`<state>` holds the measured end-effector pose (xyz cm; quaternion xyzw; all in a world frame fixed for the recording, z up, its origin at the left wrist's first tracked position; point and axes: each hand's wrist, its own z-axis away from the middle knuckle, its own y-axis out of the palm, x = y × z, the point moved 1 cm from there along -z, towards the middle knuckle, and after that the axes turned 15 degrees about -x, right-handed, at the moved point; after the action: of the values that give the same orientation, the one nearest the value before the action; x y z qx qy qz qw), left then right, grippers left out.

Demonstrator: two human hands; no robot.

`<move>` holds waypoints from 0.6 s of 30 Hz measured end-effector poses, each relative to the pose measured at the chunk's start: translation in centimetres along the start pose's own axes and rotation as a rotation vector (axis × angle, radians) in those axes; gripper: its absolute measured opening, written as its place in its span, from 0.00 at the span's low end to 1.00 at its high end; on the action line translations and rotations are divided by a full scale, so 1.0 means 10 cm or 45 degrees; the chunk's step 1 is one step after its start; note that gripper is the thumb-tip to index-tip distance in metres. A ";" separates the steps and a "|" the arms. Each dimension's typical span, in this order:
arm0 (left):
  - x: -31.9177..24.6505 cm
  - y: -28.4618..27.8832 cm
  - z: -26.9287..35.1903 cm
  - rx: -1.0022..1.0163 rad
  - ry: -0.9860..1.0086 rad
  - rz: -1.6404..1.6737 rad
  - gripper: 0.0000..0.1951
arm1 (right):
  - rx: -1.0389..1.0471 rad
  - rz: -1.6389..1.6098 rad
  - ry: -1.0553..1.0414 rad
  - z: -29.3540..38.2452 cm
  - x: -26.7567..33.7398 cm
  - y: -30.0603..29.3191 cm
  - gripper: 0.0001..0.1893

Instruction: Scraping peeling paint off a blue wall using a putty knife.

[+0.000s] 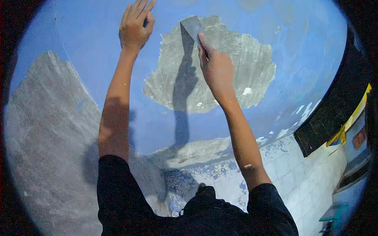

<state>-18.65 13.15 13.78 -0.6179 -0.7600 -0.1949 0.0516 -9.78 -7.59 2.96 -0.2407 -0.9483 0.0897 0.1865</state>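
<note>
My right hand (218, 67) grips a putty knife (192, 27), with the index finger laid along its wide metal blade. The blade is over the upper part of a bare grey patch (248, 62) in the blue painted wall (159, 126), and its dark shadow falls to its lower left. Whether the edge touches the plaster I cannot tell. To the left and higher up, my left hand (134, 28) rests on the blue paint with nothing in it. The patch has ragged paint edges and a few white spots near its bottom.
Another large grey bare area (50, 124) spreads down the left wall. Paint flakes (212, 171) lie scattered over the white tiled floor (298, 180) at the wall's foot. On the right are a dark opening (327, 118), a yellow cloth (339, 137) and a teal object (335, 216).
</note>
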 end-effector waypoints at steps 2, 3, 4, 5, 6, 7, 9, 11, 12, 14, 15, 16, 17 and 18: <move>0.00 0.00 -0.02 -0.036 -0.004 0.050 0.18 | -0.020 -0.162 0.027 0.05 -0.09 -0.04 0.20; 0.07 -0.01 -0.02 -0.042 0.001 0.040 0.18 | -0.024 -0.171 0.020 0.06 -0.08 -0.06 0.20; 0.14 -0.04 0.01 -0.051 0.075 0.076 0.19 | 0.041 -0.350 0.069 0.09 -0.08 -0.09 0.21; 0.20 -0.07 0.04 -0.058 0.150 0.108 0.19 | 0.108 -0.532 0.116 0.12 -0.05 -0.11 0.21; 0.18 -0.11 0.12 -0.062 0.151 0.100 0.19 | 0.108 -0.536 0.107 0.13 -0.06 -0.17 0.21; 0.08 -0.15 0.24 -0.103 0.002 0.137 0.18 | 0.220 -0.838 0.307 0.13 -0.11 -0.25 0.20; -0.25 -0.39 0.60 -0.057 -0.358 0.222 0.15 | 0.335 -1.147 0.497 0.16 -0.10 -0.39 0.20; -0.96 -0.66 0.94 0.012 -0.898 0.451 0.13 | 0.388 -1.394 0.670 0.21 -0.07 -0.50 0.22; -1.27 -0.72 1.05 0.086 -1.185 0.694 0.19 | 0.497 -1.554 0.803 0.26 -0.08 -0.50 0.22; -1.75 -0.70 1.16 0.209 -1.571 1.083 0.26 | 0.675 -1.835 1.033 0.41 -0.15 -0.46 0.20; -1.87 -0.70 1.10 0.481 -1.949 1.251 0.31 | 0.767 -1.889 1.275 0.52 -0.19 -0.42 0.18; -1.93 -0.60 1.20 0.410 -2.005 1.271 0.30 | 0.690 -1.869 1.345 0.65 -0.19 -0.33 0.16; -1.93 -0.58 1.29 0.431 -2.002 1.283 0.30 | 0.605 -1.844 1.416 0.77 -0.18 -0.24 0.14; -1.96 -0.57 1.24 0.669 -2.000 1.348 0.29 | 0.570 -1.837 1.427 0.88 -0.18 -0.22 0.14</move>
<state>-17.59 -1.29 -5.16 -0.8013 -0.2223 0.4950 -0.2519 -12.71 -11.06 -5.09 0.4385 -0.6009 0.0038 0.6683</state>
